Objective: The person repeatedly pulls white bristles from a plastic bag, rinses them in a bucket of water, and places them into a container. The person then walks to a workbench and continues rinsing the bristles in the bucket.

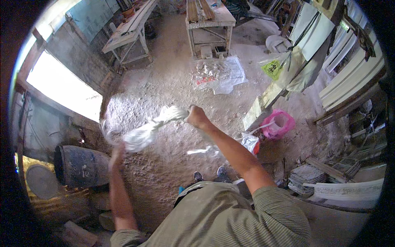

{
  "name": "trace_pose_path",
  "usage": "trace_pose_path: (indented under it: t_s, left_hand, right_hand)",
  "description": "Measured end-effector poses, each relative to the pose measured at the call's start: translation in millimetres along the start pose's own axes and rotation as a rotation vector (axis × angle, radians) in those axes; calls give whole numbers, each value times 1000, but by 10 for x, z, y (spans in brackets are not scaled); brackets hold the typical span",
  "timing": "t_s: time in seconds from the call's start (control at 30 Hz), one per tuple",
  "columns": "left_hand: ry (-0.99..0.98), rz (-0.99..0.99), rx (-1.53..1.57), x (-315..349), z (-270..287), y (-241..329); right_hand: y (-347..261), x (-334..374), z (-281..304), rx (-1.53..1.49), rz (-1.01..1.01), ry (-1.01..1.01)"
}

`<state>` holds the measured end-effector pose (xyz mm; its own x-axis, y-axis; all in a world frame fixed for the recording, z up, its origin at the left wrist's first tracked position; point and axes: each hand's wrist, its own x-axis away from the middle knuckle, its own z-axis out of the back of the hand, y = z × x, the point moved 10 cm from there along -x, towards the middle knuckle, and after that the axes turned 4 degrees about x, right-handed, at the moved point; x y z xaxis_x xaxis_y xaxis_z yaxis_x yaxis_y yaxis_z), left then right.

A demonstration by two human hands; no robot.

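A long white bundle, soft and stringy like a hank of fibre, stretches across in front of me above the dusty floor. Its right end is gripped in my right hand, whose fingers are wrapped round it. My left hand is at the bundle's lower left end, where loose pale strands fly out in a curve. Motion smears the left fingers, so whether they hold the strands cannot be made out.
A blue barrel lies on its side at left. A pink bag and a wooden post stand at right. Ahead are a work table, a long bench and a littered sheet. Stacked slabs lie at lower right.
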<state>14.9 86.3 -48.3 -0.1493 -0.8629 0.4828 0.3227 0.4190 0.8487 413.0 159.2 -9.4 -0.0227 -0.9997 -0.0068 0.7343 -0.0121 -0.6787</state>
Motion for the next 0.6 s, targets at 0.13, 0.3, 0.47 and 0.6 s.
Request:
trace_pose_path:
  t_s: [0.13, 0.3, 0.47, 0.6]
  left_hand:
    - [-379, -42, -158, -69, -1791, -212]
    - [-239, -366, 186, -444, -2792, 338]
    - [-90, -332, 578, -634, -2987, 692]
    - [-77, -251, 967, -451, -3078, 1438]
  right_hand:
    - [-653, 61, -223, -15, 110, -129]
    - [-1271, 298, -98, -22, 285, -88]
    - [-1326, 376, 655, -124, 300, 17]
    - [-810, 759, 1597, -25, 356, 238]
